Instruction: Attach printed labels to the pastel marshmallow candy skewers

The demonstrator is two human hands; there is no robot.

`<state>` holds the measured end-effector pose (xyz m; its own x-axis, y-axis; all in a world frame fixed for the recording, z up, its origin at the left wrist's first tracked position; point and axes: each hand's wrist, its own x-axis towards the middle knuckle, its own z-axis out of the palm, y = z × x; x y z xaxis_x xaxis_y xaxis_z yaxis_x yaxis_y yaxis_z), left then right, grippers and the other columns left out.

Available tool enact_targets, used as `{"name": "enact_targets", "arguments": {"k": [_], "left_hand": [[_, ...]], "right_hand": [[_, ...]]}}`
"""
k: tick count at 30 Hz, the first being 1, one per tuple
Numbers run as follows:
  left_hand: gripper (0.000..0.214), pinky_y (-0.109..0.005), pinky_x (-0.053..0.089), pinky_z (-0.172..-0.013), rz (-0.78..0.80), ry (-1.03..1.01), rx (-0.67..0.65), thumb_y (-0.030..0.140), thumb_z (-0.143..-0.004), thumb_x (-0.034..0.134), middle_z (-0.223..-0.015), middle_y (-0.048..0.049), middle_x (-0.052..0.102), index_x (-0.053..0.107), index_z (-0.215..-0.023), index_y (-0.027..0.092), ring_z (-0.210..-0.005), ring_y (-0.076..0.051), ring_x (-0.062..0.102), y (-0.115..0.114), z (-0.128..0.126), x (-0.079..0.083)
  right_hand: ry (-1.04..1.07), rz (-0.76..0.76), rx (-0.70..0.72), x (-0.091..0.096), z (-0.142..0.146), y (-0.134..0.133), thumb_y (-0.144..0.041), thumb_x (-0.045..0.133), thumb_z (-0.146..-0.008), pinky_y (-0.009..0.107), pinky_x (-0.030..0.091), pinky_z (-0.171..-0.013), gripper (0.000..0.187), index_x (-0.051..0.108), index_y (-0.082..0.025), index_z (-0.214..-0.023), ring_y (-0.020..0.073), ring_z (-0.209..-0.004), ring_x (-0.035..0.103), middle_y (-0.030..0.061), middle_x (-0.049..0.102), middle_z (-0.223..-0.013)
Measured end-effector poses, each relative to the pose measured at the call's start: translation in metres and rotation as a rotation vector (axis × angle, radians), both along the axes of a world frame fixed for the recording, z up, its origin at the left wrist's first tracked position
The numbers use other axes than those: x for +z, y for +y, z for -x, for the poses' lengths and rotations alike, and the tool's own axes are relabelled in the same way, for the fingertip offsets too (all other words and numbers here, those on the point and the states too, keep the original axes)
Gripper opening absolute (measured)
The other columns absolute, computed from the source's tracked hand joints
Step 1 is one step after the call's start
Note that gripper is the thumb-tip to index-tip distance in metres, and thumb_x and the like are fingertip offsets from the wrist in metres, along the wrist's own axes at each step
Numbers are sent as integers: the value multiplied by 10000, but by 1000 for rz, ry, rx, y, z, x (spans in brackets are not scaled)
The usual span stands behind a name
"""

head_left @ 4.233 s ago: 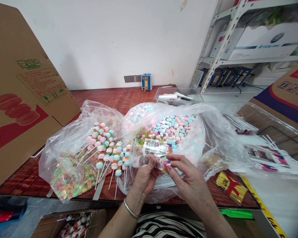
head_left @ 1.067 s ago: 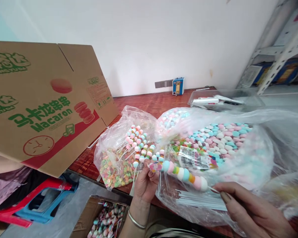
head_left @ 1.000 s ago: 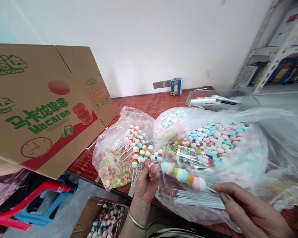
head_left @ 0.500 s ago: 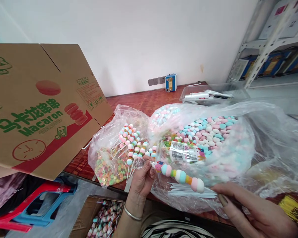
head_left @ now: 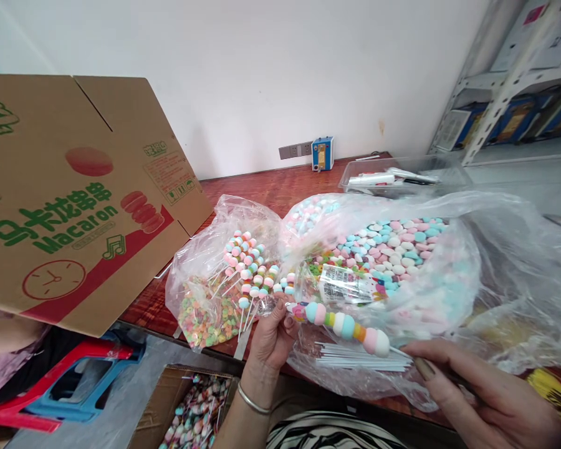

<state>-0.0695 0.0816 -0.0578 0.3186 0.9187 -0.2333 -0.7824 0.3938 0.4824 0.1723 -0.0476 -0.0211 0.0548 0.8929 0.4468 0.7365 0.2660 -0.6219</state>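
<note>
A candy skewer (head_left: 348,325) of pastel marshmallow pieces and coloured rings slants across the middle. My right hand (head_left: 481,390) is closed, pinching the white stick at its lower right end. At the other end a clear wrapper with a colourful print (head_left: 298,311) covers the tip; the fingers of my left hand (head_left: 275,340) pinch that wrapper. Below the skewer lie several white sticks (head_left: 355,358). Behind it, a large clear bag holds loose pastel candies (head_left: 397,246), with a printed wrapper (head_left: 343,284) on top. Finished-looking skewers (head_left: 252,262) lie to the left of my left hand.
A bag of candy rings (head_left: 208,321) rests at the table's front left. A large cardboard box (head_left: 93,206) stands left. An open carton of candy skewers (head_left: 199,411) is below the edge. At the back are a clear tray (head_left: 402,165) and a blue device (head_left: 322,154). Another person's arm (head_left: 14,333) shows at left.
The skewer and both hands have shifted slightly; the skewer's right end sits a little higher and further right. Another person's arm has come into view at the left. Both grips stay the same.
</note>
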Motion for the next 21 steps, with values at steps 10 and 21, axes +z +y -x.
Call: {"name": "enact_targets", "arguments": {"k": [10,21], "left_hand": [[353,-84,393,-419,40,-29,6,165,-612,878,-660,58,536,576,-791,129,-466,7,446,2,-5,-1],[353,-73,385,-420,8,29,-23,209,-633,866,-688,61,508,555,-790,150,-476,9,412,-1,-5,2]], "right_hand": [[53,26,8,3,4,-2,-302,549,-885,171,509,-584,143,631,-266,-997,141,-664,680,-20,708,-795],[176,140,-42,0,2,-1,-384,582,-850,193,532,-568,199,703,-238,-909,174,-674,678,9,716,-772]]}}
